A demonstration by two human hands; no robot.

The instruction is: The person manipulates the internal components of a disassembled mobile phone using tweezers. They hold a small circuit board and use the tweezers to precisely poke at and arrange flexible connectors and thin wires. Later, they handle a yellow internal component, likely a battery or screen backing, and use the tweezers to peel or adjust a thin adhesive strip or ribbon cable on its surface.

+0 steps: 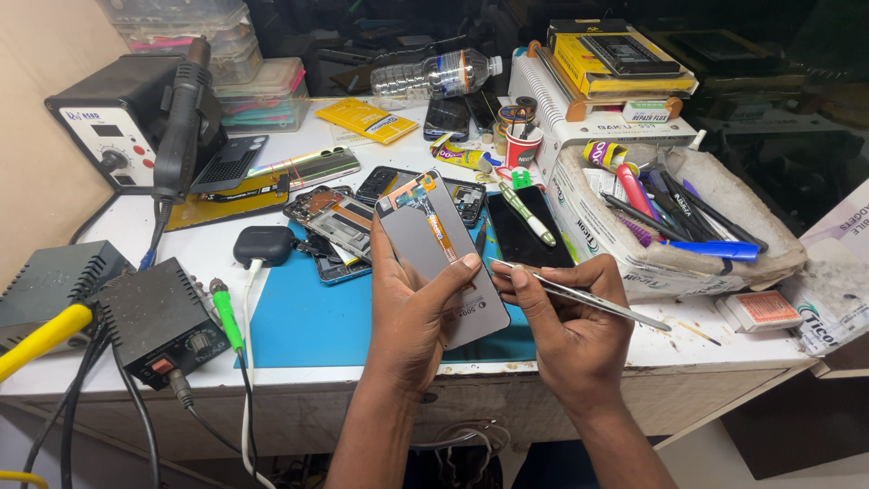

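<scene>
Above the front edge of the table (pixel 724 349), the left hand (pixel 412 312) holds a grey phone screen panel (pixel 444 258) with its back up, thumb pressed on the panel's right edge and fingers closed behind it. An orange flex cable (pixel 434 222) runs down the panel. Just beside it, the right hand (pixel 566 317) pinches metal tweezers (pixel 579 294), their tip touching the panel's right edge near the thumb. Below lies a blue mat (pixel 299 317); 1 opened phone (pixel 339 226) rests behind.
</scene>
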